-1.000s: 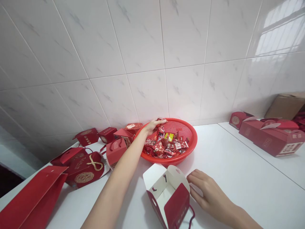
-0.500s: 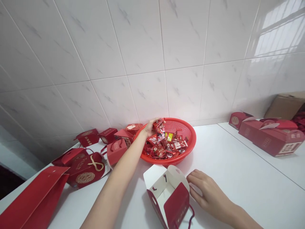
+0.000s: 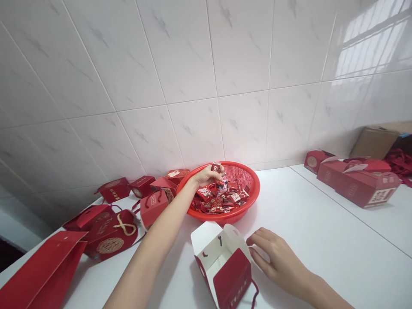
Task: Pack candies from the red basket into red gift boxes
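My left hand (image 3: 206, 175) reaches into a red plastic basket (image 3: 252, 182) at the back of the white counter and is closed on a handful of red-wrapped candies (image 3: 218, 171). More wrapped candies (image 3: 222, 200) fill the basket's bottom. In front of the basket stands an open red gift box with a white inside (image 3: 222, 262), its flaps up and a cord handle hanging at its front. My right hand (image 3: 275, 257) rests on the counter with its fingertips against the box's right flap.
Several red gift boxes (image 3: 151, 199) and flat red bags (image 3: 38, 272) lie at the left by the tiled wall. More closed red boxes (image 3: 357, 182) and a brown carton (image 3: 375, 141) sit on the adjoining surface at the right.
My left hand has dipped lower into the basket with the candies still in its grip. The view has shifted slightly; my right hand stays at the box.
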The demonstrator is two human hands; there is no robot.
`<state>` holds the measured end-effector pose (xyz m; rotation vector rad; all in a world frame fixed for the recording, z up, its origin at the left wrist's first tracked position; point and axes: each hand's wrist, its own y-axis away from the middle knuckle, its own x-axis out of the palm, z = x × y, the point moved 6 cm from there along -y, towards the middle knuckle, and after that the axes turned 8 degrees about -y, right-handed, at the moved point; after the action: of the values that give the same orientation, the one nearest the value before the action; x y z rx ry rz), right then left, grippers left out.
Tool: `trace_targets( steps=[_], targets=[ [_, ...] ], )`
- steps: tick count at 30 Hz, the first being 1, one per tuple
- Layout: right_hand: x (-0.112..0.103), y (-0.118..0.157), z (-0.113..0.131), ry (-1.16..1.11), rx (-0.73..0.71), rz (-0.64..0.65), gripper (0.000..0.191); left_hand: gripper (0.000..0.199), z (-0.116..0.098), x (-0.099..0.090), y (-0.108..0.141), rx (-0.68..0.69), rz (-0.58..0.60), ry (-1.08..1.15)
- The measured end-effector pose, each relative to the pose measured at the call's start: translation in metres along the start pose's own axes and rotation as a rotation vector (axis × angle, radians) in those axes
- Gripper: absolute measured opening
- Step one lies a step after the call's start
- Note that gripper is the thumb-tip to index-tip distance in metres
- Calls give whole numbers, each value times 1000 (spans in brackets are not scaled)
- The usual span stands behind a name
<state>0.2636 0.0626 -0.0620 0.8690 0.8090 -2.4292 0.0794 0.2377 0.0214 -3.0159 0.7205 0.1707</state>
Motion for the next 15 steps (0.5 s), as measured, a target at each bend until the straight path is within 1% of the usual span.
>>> trace_targets(
  steps=[3,5,6,8,10,12,13,15],
  targets=[
    [-15,-2,-7,-253,132,-167,24,36,-16,28,11,57,64,32],
    [-24,-4,-10,-488,203,-246,31,37,-31,51,21,146,118,98],
    [-27,-5,-9,-612,221,-263,36,37,-38,63,27,189,152,138],
    [-31,-7,-5,-851,221,-254,44,37,-49,87,38,246,204,188],
    [-33,-9,1,-1045,201,-234,45,36,-52,108,46,245,238,173],
    [-36,-9,4,-1166,191,-251,39,32,-50,121,53,240,240,108],
    [-37,-9,4,-1198,196,-272,36,30,-49,124,56,248,222,59],
    [-40,-7,3,-1228,210,-322,32,27,-48,123,61,256,167,-60]
  ],
)
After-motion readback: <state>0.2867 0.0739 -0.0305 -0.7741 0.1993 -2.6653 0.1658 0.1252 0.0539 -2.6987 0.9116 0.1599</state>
